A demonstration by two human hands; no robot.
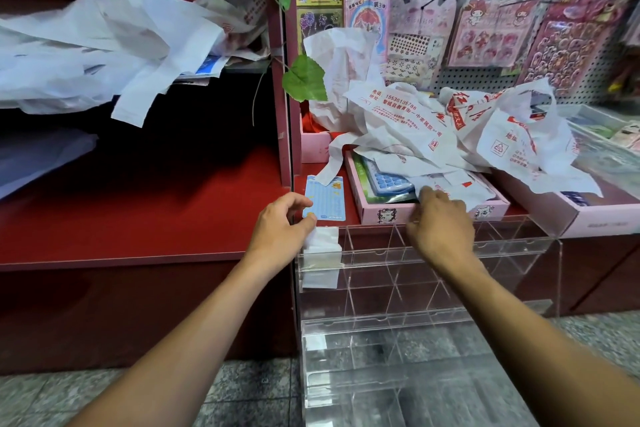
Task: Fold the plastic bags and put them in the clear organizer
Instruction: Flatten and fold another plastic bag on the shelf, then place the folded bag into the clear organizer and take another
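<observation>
Here, from the head view, the left hand [282, 224] holds its grip loosely curled just above a folded plastic bag [322, 238] standing in the clear organizer's [429, 282] top-left compartment. The right hand [440, 222] reaches to the loose plastic bags [433, 128] heaped over a pink box [433, 210]; whether its grip holds any cannot be told.

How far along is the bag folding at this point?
Early. One folded bag sits in the clear organizer's top-left compartment, the left hand touching it. The right hand reaches toward the loose bags on the counter. Those, plus the pile on the left shelf, remain unfolded.
</observation>
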